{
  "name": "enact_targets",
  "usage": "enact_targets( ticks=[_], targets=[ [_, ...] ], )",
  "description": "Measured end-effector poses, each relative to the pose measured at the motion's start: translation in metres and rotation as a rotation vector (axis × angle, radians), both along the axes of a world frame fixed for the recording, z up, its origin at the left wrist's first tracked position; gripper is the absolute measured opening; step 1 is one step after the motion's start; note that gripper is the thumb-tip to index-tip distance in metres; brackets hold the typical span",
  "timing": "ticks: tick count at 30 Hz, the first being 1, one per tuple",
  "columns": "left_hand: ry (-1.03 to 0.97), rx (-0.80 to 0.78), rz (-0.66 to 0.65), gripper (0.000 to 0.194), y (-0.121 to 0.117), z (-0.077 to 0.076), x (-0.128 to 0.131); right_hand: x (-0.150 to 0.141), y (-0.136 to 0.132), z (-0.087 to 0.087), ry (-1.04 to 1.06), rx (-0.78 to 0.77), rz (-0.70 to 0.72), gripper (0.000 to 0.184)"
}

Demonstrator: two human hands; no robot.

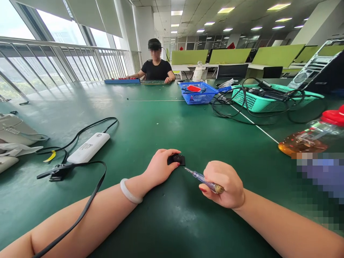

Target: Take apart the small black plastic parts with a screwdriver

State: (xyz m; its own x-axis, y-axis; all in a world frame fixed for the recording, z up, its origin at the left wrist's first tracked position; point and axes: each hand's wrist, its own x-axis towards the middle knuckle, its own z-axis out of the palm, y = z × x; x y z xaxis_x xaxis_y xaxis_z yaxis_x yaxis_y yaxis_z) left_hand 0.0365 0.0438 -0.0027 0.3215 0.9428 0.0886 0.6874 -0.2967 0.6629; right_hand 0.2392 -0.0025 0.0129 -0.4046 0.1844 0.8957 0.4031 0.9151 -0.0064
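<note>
My left hand (pixel 161 166) pinches a small black block-like part (pixel 178 159) against the green tabletop (pixel 150 132); its exact kind cannot be made out. In my right hand (pixel 224 182) is a screwdriver (pixel 199 176) with a clear bluish handle, its butt end pointing back towards me. The thin metal tip reaches close to the near right edge of the black part; whether they touch I cannot tell. Fingers of my right hand are curled round the handle. A pale bracelet (pixel 130 191) circles my left wrist.
Left lie a white power bank (pixel 88 147) and a black cable (pixel 77 134); a strap crosses my left forearm. Ahead stand a blue basket (pixel 200 98) and a green basket (pixel 249 100) with cables. A red-lidded jar (pixel 309 138) lies right. Another person (pixel 156 70) sits opposite.
</note>
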Motion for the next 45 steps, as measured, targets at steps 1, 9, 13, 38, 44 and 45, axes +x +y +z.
enact_targets(
  ticks=[1,9,13,38,44,45],
  targets=[
    [0.001,0.002,-0.002,0.038,0.000,0.000,0.000,0.000,-0.001,0.001,-0.007,0.003,0.011,0.006],
    [-0.012,0.007,-0.003,0.038,0.000,0.000,0.000,-0.001,-0.002,0.002,-0.035,0.048,0.039,0.006],
    [-0.011,0.002,0.007,0.038,-0.001,0.001,0.000,-0.002,-0.004,0.003,-0.034,0.053,0.037,0.007],
    [0.009,0.011,-0.009,0.041,0.000,-0.001,0.000,-0.001,0.001,-0.002,0.049,-0.057,-0.057,0.008],
    [0.023,0.027,-0.028,0.043,0.000,-0.002,0.000,0.002,0.002,-0.003,0.037,-0.103,-0.062,0.004],
    [0.027,0.026,-0.030,0.042,0.000,-0.002,0.000,0.002,0.002,-0.003,0.024,-0.105,-0.053,0.004]
  ],
)
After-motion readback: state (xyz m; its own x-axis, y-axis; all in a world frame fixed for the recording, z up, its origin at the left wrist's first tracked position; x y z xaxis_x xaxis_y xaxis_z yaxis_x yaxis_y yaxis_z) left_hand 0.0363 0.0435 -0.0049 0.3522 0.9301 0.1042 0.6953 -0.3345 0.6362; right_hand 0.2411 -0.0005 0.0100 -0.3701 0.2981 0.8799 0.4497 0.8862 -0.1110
